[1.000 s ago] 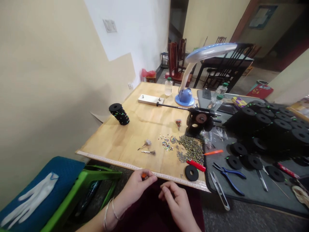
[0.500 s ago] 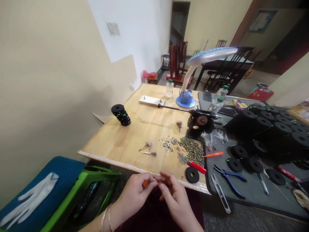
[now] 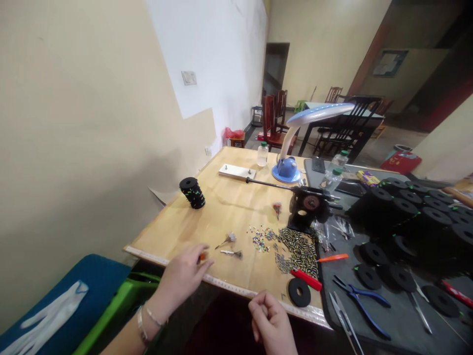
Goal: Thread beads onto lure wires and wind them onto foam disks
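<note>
My left hand point(image 3: 184, 272) is over the left front part of the wooden table point(image 3: 229, 207), its fingers closed around a small orange object point(image 3: 201, 257) that is mostly hidden. At the table's front edge, my right hand point(image 3: 271, 319) has its fingers curled, thumb against the index finger; whatever they hold, if anything, does not show. Two small feathery tufts, one on a dark stem point(image 3: 229, 238) and one on a white stem point(image 3: 233, 254), lie just right of my left hand. Beyond my right hand are a black foam ring point(image 3: 299, 292) and a red-handled tool point(image 3: 306, 279).
Loose multicoloured beads point(image 3: 260, 239) and a pile of small striped pieces point(image 3: 299, 249) cover the table's middle right. A black clamped device point(image 3: 310, 204) with a long rod stands behind them, near a blue lamp point(image 3: 286, 170). Blue pliers point(image 3: 364, 298) and black foam rolls lie right.
My left hand has moved left and forward over the table with the orange object, away from my right hand. My right hand has curled its fingers. The view has tilted up slightly.
</note>
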The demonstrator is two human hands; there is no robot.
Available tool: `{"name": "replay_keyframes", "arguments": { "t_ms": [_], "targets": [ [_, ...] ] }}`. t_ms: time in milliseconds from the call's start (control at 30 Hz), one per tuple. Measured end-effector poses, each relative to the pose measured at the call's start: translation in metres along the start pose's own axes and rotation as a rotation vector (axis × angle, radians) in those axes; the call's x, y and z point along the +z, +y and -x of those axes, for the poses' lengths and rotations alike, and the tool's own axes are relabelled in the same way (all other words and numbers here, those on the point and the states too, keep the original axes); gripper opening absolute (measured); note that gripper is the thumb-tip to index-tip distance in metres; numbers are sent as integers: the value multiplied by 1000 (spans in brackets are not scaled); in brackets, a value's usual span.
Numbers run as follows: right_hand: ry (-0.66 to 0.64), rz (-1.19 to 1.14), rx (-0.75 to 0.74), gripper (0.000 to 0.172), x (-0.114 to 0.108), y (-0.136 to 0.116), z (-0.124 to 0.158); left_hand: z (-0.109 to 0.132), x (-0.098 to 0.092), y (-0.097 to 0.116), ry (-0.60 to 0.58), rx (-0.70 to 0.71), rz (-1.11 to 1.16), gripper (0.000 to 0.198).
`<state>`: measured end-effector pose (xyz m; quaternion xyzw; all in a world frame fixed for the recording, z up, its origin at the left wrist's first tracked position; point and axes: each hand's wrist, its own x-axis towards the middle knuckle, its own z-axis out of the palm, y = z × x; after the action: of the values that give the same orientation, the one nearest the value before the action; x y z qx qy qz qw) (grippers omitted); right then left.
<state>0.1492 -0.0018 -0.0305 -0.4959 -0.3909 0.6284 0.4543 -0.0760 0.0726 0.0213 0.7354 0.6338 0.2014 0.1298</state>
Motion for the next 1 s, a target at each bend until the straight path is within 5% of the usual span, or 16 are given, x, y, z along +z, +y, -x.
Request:
{"name": "replay_keyframes", "arguments": {
  "t_ms": [200, 367, 533, 700, 1000],
  "targets": [
    [65, -68, 44, 50, -5, 6, 0, -22, -2, -25, -17, -1, -188, 38],
    [111, -116, 32, 52, -5, 6, -1, -18, 3, 3, 189, 189, -172, 29],
    [135, -129, 39, 55, -1, 1, -2, -16, 30, 36, 101, 360, -16, 29],
    [136, -136, 69, 55, -5, 2, 0, -21, 52, 41, 18, 301, -16, 33],
    [144, -133, 50, 52, -6, 1, 4, -9, 44, 51, -3, 226, 134, 36]
  ]
}}
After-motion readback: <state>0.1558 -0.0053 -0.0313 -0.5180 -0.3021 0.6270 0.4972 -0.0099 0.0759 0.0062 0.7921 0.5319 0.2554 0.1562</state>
